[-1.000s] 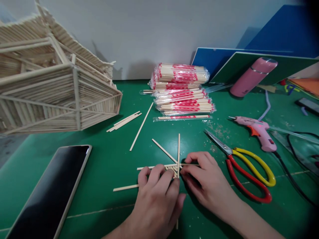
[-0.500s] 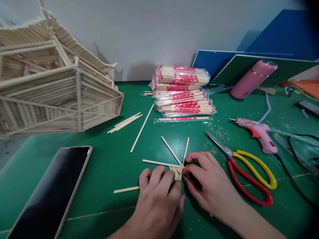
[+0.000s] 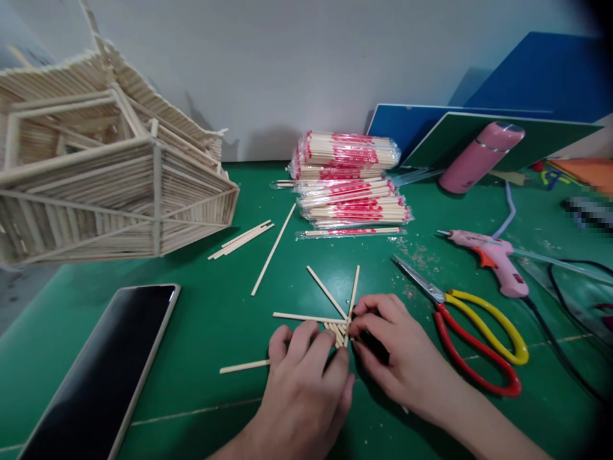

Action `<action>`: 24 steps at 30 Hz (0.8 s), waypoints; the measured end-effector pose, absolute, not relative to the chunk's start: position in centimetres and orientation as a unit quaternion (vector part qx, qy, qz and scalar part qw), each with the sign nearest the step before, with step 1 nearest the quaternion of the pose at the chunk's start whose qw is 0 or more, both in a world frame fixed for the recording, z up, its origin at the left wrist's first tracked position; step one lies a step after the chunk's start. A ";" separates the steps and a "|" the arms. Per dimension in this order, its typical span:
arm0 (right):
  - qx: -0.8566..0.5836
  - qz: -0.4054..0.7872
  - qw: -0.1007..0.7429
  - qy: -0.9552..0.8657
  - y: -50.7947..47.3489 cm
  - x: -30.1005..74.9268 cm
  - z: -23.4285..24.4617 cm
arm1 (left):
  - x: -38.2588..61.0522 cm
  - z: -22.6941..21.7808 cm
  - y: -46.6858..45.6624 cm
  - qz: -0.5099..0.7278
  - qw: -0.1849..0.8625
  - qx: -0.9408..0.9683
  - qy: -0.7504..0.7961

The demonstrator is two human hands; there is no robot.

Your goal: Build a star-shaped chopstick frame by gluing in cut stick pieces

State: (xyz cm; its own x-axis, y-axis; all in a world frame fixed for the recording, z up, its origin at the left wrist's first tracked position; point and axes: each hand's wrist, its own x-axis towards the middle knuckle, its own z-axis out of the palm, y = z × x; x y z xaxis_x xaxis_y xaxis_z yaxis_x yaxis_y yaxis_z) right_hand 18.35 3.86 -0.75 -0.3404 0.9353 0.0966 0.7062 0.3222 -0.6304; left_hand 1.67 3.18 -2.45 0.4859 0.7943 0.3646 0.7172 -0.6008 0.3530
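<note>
Several thin wooden sticks meet in a fan shape on the green tabletop between my hands. My left hand lies over the near side of the fan, fingers curled down on the sticks; one stick pokes out to its left. At the right side of the fan, my right hand pinches near the foot of an upward-pointing stick. My fingers hide most of the joint where the sticks cross. Farther off lie a single loose stick and a small bunch of sticks.
A stick-built model stands at the left, above a phone. Plastic-wrapped chopsticks are heaped at the back. Scissors, a pink glue gun with its cord, and a pink bottle lie to the right.
The view has shifted slightly. Both hands keep almost the same place on the sticks, and the fan has not visibly changed.
</note>
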 end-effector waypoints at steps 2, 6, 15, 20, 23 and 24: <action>-0.532 0.249 0.240 -0.773 3.8 18.4 -0.7 | 1.7 -2.4 3.2 0.252 0.078 0.858 0.441; -0.545 0.238 0.255 -0.763 3.5 18.5 -0.9 | 1.5 -2.5 3.1 0.253 0.075 0.858 0.441; -0.554 0.209 0.235 -0.771 3.5 18.2 -1.5 | 1.8 -2.8 3.3 0.273 0.071 0.858 0.429; -0.555 0.190 0.222 -0.779 3.7 17.9 -1.5 | 1.7 -2.8 3.4 0.274 0.063 0.861 0.423; -0.556 0.182 0.220 -0.781 3.8 17.8 -1.6 | 1.7 -2.8 3.4 0.272 0.050 0.863 0.422; -0.557 0.180 0.221 -0.780 3.9 17.8 -1.6 | 1.7 -2.8 3.4 0.270 0.048 0.864 0.423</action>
State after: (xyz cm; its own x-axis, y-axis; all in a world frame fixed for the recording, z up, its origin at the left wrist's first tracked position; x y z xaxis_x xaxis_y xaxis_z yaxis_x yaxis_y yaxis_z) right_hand 17.81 3.86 -1.63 -0.2817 0.9485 0.1448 0.7894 0.3149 -0.5269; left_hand 1.72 3.42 -2.78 0.4968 0.7558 0.4266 0.7044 -0.6383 0.3106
